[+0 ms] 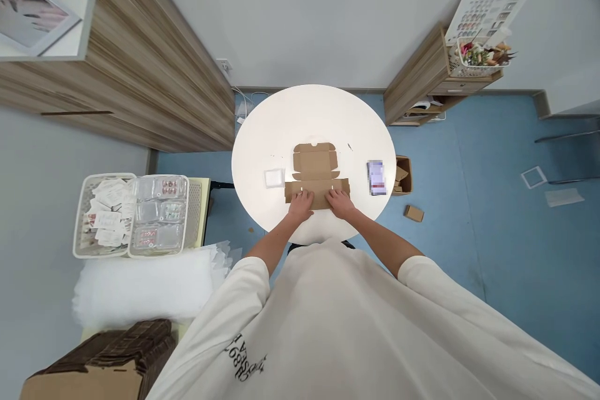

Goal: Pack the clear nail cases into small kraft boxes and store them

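Note:
A flat, unfolded brown cardboard box (315, 164) lies on the white round table (312, 114), its flaps spread and its wide panel towards me. My left hand (301, 204) grips the left part of that near panel, fingers over the top and thumb near the front edge. On the right part of the same panel, my right hand (340, 203) holds on in a similar way. Left of the cardboard sits a small clear plastic case (274, 178). A purple-and-white pack (376, 177), partly blurred, is at the table's right side.
White baskets (105, 215) with paper slips and clear cases (159, 212) stand on a side table at left. Nearby are white packing sheets (145, 287) and stacked cardboard (103, 362). An open carton (403, 175) and a small brown box (414, 213) are on the blue floor at right.

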Motion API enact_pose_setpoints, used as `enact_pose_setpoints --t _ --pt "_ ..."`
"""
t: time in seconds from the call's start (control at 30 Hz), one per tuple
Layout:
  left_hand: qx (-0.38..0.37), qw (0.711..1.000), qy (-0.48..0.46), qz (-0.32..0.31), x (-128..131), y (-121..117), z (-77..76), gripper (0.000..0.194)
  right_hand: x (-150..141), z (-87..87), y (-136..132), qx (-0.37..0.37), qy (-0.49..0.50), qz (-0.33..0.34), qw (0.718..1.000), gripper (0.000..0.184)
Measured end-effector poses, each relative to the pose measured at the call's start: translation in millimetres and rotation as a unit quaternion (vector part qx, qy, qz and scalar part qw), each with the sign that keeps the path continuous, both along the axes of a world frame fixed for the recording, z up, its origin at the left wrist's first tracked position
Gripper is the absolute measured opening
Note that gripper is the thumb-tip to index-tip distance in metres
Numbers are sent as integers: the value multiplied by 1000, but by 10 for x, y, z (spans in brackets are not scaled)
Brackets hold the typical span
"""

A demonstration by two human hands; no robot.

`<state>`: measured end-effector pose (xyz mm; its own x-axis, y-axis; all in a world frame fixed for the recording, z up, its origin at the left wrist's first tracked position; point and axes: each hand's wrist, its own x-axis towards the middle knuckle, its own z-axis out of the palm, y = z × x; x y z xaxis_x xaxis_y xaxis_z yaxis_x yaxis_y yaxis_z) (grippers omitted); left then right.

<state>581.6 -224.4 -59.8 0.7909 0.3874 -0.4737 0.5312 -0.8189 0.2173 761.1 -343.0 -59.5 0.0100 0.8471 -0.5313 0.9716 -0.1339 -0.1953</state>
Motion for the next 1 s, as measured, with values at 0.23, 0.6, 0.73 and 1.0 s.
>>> enact_pose_setpoints --t 0.23,0.6,0.73,1.0 --pt "8 999 -19 -24 88 70 -18 45 80 95 80 -16 33 2 999 48" --pt "-48 998 -2 -34 302 160 -5 26 394 127 524 59 33 -241 968 32" --pt "-52 998 3 -26 319 137 11 32 634 39 862 121 25 -339 933 23" --pt "-68 997 16 21 335 128 10 51 766 -204 1046 106 130 -462 871 17"
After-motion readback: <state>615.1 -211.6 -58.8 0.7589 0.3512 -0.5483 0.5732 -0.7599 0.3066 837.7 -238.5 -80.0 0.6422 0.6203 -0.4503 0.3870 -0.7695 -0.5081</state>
